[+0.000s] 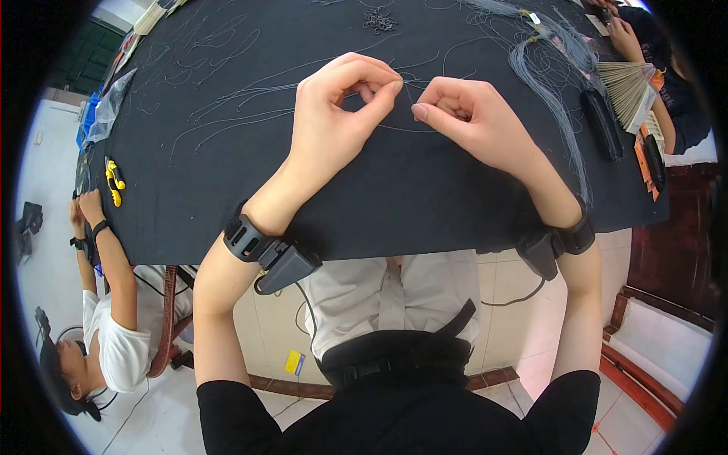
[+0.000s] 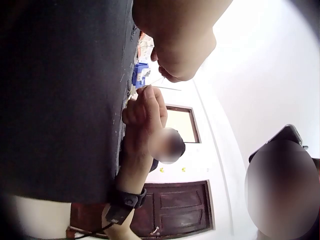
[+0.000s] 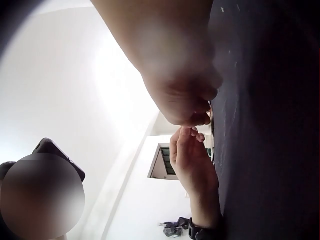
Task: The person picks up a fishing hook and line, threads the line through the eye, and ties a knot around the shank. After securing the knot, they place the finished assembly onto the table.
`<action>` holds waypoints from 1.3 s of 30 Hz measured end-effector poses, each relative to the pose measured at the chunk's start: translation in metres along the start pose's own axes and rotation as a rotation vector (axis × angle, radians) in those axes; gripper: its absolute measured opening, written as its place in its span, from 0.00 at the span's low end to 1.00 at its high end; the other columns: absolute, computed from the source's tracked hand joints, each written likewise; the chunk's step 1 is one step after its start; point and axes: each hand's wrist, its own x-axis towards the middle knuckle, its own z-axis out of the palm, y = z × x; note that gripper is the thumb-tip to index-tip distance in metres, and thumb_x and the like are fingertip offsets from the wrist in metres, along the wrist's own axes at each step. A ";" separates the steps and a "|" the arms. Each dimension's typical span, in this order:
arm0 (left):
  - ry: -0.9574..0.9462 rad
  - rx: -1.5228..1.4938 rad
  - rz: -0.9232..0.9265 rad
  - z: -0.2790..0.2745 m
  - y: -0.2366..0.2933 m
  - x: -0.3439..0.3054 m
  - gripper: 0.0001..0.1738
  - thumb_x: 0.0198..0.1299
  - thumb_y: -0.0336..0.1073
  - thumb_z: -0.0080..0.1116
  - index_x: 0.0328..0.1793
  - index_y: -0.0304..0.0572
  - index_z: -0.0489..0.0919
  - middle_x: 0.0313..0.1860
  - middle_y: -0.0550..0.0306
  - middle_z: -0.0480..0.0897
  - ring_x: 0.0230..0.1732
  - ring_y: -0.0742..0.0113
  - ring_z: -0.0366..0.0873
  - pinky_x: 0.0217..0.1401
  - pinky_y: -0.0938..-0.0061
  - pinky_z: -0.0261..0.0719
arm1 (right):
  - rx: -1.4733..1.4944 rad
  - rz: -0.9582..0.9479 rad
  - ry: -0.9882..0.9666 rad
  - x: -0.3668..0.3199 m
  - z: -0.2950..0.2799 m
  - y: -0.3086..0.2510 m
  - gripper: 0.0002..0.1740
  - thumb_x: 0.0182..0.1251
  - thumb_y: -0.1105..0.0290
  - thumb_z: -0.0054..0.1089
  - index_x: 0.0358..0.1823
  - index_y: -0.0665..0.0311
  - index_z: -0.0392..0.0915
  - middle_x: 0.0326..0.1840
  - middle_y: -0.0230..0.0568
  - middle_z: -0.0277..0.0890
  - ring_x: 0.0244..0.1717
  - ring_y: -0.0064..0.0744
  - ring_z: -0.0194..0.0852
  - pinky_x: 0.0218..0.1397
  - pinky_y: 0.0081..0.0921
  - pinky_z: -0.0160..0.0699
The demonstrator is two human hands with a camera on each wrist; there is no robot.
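Observation:
Both hands are raised over the black table, their fingertips close together. My left hand [image 1: 337, 106] pinches a thin grey line [image 1: 410, 80] between thumb and forefinger. Opposite it, my right hand [image 1: 476, 125] has its fingers curled, the thumb against the forefinger. In the left wrist view, a short stretch of the line [image 2: 157, 81] runs from the right fingertips towards the left hand [image 2: 182, 52]. The right wrist view has the two hands' fingertips overlapping, so the line is hidden there. Several long strands [image 1: 243, 98] with small dark ends lie left of the left hand.
Beyond the hands lies a pile of small dark pieces [image 1: 378, 21]. A bundle of grey-blue line [image 1: 542, 83] hangs towards the right edge, beside a black case [image 1: 603, 125] and a fanned stack of strips [image 1: 626, 91]. Yellow-handled cutters [image 1: 114, 182] lie left. People sit at both sides.

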 end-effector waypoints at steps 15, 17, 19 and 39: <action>-0.199 0.138 0.104 0.001 0.004 0.000 0.02 0.46 0.24 0.59 0.28 0.35 0.78 0.29 0.57 0.79 0.27 0.69 0.76 0.30 0.80 0.74 | 0.209 -0.042 -0.051 -0.003 0.000 -0.002 0.11 0.61 0.66 0.55 0.30 0.69 0.76 0.15 0.25 0.64 0.18 0.11 0.54 0.20 0.13 0.50; -0.226 0.122 0.114 0.002 0.005 -0.001 0.03 0.46 0.24 0.59 0.28 0.35 0.78 0.30 0.57 0.79 0.28 0.68 0.76 0.30 0.80 0.74 | 0.242 -0.043 -0.028 -0.001 -0.003 0.000 0.12 0.61 0.65 0.55 0.31 0.68 0.76 0.16 0.24 0.64 0.18 0.11 0.54 0.20 0.13 0.50; -0.235 0.095 0.122 0.004 0.006 -0.001 0.03 0.45 0.23 0.60 0.28 0.35 0.78 0.30 0.58 0.79 0.28 0.68 0.77 0.30 0.80 0.74 | 0.282 -0.010 -0.006 -0.001 -0.005 0.000 0.11 0.62 0.64 0.53 0.31 0.67 0.75 0.16 0.22 0.62 0.18 0.10 0.53 0.19 0.12 0.49; -0.159 0.020 0.176 0.002 0.008 -0.001 0.04 0.44 0.22 0.61 0.28 0.36 0.79 0.30 0.57 0.79 0.27 0.71 0.76 0.31 0.81 0.74 | 0.332 0.171 0.009 0.001 -0.004 0.003 0.10 0.61 0.65 0.53 0.31 0.66 0.76 0.18 0.23 0.65 0.19 0.11 0.56 0.22 0.13 0.53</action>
